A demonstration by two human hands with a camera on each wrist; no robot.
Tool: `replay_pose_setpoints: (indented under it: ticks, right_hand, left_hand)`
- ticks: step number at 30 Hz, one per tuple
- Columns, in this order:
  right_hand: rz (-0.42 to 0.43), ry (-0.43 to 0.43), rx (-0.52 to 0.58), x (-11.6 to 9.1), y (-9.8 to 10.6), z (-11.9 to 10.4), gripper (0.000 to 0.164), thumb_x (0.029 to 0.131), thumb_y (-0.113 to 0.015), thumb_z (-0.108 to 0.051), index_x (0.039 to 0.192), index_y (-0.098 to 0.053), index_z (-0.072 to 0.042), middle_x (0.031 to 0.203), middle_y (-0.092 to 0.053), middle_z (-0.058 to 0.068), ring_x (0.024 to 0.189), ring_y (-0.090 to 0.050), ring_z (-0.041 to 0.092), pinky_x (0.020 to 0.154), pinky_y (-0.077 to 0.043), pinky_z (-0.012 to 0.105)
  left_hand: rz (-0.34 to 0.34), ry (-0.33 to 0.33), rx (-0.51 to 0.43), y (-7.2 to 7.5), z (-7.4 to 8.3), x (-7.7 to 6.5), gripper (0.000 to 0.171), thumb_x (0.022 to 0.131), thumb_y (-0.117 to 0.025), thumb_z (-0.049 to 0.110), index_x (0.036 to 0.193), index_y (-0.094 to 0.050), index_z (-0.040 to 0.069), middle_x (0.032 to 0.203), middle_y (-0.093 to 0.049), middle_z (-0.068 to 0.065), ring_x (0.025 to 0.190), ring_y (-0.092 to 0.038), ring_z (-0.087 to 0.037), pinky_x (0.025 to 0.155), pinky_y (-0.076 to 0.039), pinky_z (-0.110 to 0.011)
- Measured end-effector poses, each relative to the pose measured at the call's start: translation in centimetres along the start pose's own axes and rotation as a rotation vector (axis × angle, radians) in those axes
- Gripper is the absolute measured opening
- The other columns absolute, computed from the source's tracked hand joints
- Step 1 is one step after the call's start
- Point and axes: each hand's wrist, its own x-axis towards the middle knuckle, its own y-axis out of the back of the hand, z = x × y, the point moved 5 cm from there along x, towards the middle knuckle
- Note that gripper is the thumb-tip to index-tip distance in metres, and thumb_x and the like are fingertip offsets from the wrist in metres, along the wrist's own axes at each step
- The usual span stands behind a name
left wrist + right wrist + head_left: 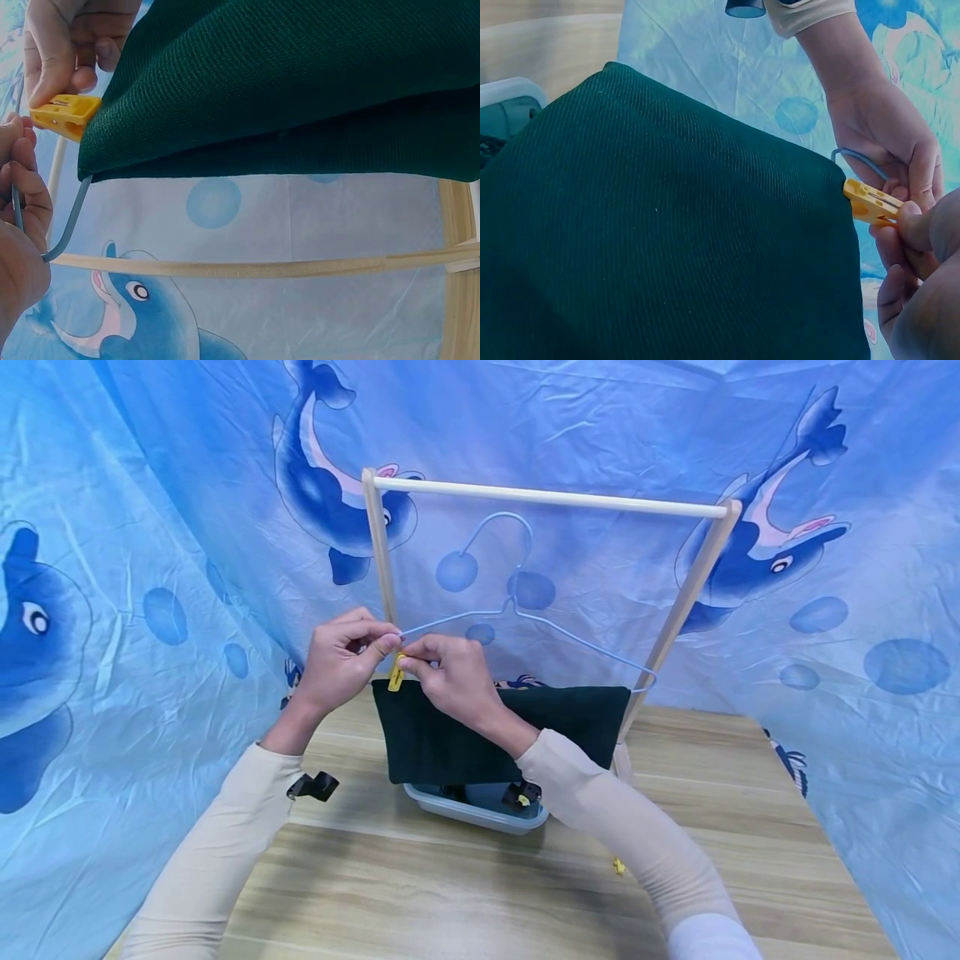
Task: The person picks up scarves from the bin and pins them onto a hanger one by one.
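A dark green ribbed cloth (570, 718) hangs folded over the lower bar of a light blue wire hanger (577, 635). My left hand (341, 660) grips the hanger's left end between thumb and fingers. With thumb and fingertips my right hand (457, 681) pinches a yellow clothespin (871, 202) at the cloth's top left corner. In the left wrist view the clothespin's tip overlaps the cloth's edge, and the hanger's bent end shows just beside it. The hanger's hook stands below the rack's white rod, apart from it.
A wooden rack with a white top rod (547, 497) stands behind the hanger. Partly under the cloth, a pale blue basin (480, 814) sits on the wooden table (420, 893). A small yellow piece (618, 866) lies at the right. Blue dolphin-printed curtains (600, 427) surround the table.
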Motion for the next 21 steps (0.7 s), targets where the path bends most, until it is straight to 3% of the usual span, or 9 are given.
replay_pose_setpoints:
  ticks: [6, 11, 21]
  right_hand:
    - [-0.058, -0.036, 0.001, 0.2, -0.46, 0.06, 0.015, 0.095, -0.073, -0.012, 0.105, -0.079, -0.002, 0.098, -0.078, 0.006, 0.082, -0.073, 0.01, 0.069, -0.054, 0.018]
    - [-0.121, -0.081, -0.001, 0.35, -0.77, 0.3, 0.022, 0.097, -0.072, -0.017, 0.114, -0.077, -0.004, 0.102, -0.078, 0.005, 0.082, -0.071, 0.008, 0.062, -0.052, 0.02]
    - [-0.163, -0.164, 0.021, -0.23, -0.91, 0.38, 0.033, 0.096, -0.074, -0.025, 0.124, -0.072, -0.006, 0.102, -0.077, 0.001, 0.09, -0.069, 0.01, 0.068, -0.053, 0.022]
  left_hand:
    - [-0.007, 0.001, -0.004, 0.01, -0.11, -0.13, 0.009, 0.089, -0.072, -0.01, 0.091, -0.078, -0.005, 0.073, -0.059, -0.005, 0.061, -0.04, -0.011, 0.054, -0.031, -0.023]
    - [-0.017, 0.019, -0.002, -0.01, -0.32, -0.46, 0.01, 0.089, -0.071, -0.011, 0.092, -0.079, -0.004, 0.075, -0.061, -0.005, 0.062, -0.041, -0.012, 0.054, -0.032, -0.024]
    - [-0.013, 0.01, 0.02, 0.03, -0.15, -0.83, 0.01, 0.089, -0.071, -0.011, 0.092, -0.078, -0.005, 0.074, -0.058, -0.005, 0.063, -0.042, -0.011, 0.055, -0.032, -0.023]
